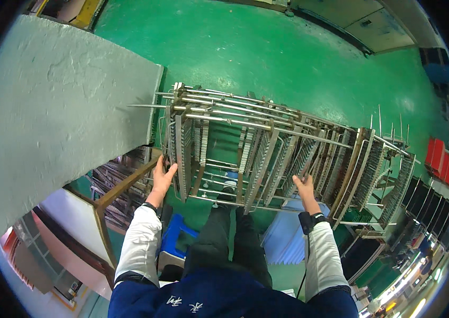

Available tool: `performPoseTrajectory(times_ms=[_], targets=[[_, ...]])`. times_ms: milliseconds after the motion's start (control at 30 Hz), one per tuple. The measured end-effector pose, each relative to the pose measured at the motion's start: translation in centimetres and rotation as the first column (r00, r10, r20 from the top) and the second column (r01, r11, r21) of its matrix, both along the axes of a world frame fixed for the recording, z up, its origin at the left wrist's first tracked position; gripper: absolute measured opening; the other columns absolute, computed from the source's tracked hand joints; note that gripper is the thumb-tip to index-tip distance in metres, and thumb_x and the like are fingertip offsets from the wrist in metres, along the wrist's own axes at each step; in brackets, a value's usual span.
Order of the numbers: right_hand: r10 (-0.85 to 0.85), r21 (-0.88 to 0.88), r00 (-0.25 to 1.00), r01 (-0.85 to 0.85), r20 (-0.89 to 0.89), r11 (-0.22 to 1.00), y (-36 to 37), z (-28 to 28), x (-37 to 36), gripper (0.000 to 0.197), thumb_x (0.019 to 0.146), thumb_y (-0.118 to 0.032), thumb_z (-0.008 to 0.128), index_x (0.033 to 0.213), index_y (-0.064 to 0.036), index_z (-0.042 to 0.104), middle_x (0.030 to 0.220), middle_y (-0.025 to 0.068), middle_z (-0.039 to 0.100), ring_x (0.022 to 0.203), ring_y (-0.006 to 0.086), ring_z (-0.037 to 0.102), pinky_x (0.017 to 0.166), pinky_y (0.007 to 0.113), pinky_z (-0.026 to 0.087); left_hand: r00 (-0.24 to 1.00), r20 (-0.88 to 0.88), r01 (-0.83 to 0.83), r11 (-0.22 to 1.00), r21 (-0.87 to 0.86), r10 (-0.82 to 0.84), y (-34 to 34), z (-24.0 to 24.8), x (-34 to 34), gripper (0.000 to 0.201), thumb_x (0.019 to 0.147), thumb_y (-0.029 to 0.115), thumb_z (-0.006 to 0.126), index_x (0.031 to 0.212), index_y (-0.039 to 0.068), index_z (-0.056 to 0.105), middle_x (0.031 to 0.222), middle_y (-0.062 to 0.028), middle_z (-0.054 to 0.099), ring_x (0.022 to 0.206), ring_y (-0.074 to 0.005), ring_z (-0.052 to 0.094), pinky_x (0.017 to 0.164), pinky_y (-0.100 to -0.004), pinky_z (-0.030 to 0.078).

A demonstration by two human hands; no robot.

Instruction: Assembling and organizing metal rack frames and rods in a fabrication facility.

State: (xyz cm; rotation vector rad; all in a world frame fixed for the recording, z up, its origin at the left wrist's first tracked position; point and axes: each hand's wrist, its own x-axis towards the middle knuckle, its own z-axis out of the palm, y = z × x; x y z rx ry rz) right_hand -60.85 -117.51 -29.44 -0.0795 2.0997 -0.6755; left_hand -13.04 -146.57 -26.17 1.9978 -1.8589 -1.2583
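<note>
A long metal rack (261, 161) of steel rods and slotted comb-like bars stretches across the middle in front of me. My left hand (162, 179) is at its left end, thumb spread from the fingers, beside the end slotted bar (183, 159). Over the near side, among the slotted bars right of centre, my right hand (305, 190) has its thumb and fingers apart. Neither hand visibly wraps round a bar; whether the fingertips touch the rack cannot be made out. Through the rack's rods my shoe (229, 185) shows below.
A large grey slab-like surface (70, 111) fills the left, above a brown frame (129, 183) and more stacked racks (116, 191). A blue plastic stool (178, 233) and light-blue sheets (287, 236) stand near my legs. Red bins (441, 161) are far right on the green floor (267, 47).
</note>
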Motion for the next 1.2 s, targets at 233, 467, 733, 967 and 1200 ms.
performPoseTrajectory(times_ms=[233, 467, 733, 967, 1200], targets=[[0.162, 0.071, 0.956, -0.149, -0.243, 0.986, -0.5, -0.2, 1.1, 0.068, 0.073, -0.035, 0.081, 0.116, 0.0043, 0.046, 0.084, 0.0095, 0.056, 0.074, 0.0197, 0.055, 0.067, 0.033, 0.048, 0.939, -0.256, -0.223, 0.973, 0.06, 0.23, -0.2, -0.1, 0.7, 0.065, 0.088, 0.02, 0.069, 0.142, 0.0, 0.038, 0.116, -0.0091, 0.057, 0.102, -0.0159, 0.054, 0.091, -0.029, 0.044], [0.267, 0.088, 0.903, -0.252, -0.336, 0.964, -0.7, -0.4, 0.9, 0.063, 0.072, -0.035, 0.081, 0.11, 0.0022, 0.047, 0.081, 0.0144, 0.058, 0.074, 0.0308, 0.059, 0.069, 0.042, 0.049, 0.911, -0.289, -0.242, 0.948, 0.207, 0.295, -0.6, 1.1, 0.6, 0.058, 0.094, 0.018, 0.061, 0.145, 0.005, 0.037, 0.117, -0.0081, 0.056, 0.1, -0.0142, 0.053, 0.089, -0.0266, 0.043], [0.379, 0.017, 0.894, -0.386, -0.239, 0.922, -5.7, -1.3, 3.2, 0.064, 0.076, -0.031, 0.077, 0.117, 0.0053, 0.044, 0.087, 0.0161, 0.059, 0.082, 0.0332, 0.062, 0.073, 0.041, 0.049, 0.852, -0.145, -0.457, 0.85, 0.261, 0.503, -4.2, 0.6, 1.6, 0.058, 0.098, 0.031, 0.054, 0.145, 0.005, 0.033, 0.131, -0.0083, 0.053, 0.114, -0.0191, 0.05, 0.097, -0.0335, 0.04], [0.367, 0.031, 0.92, -0.366, -0.138, 0.93, -7.2, -1.0, 3.2, 0.068, 0.077, -0.03, 0.077, 0.123, 0.0058, 0.043, 0.108, 0.0232, 0.061, 0.101, 0.0363, 0.06, 0.086, 0.043, 0.048, 0.91, -0.164, -0.323, 0.9, 0.293, 0.381, -4.9, -0.9, 3.5, 0.062, 0.097, 0.042, 0.05, 0.15, 0.019, 0.026, 0.139, -0.0072, 0.044, 0.119, -0.0238, 0.047, 0.092, -0.0444, 0.042], [0.422, 0.074, 0.906, -0.419, -0.029, 0.905, -7.5, -0.3, 2.9, 0.064, 0.079, -0.028, 0.074, 0.125, 0.0021, 0.041, 0.11, 0.0234, 0.062, 0.104, 0.0382, 0.061, 0.088, 0.044, 0.047, 0.956, -0.085, -0.262, 0.945, 0.197, 0.282, -4.7, 1.6, 2.0, 0.068, 0.097, 0.033, 0.052, 0.148, -0.002, 0.024, 0.147, -0.0178, 0.036, 0.132, -0.0279, 0.039, 0.108, -0.0336, 0.031]])
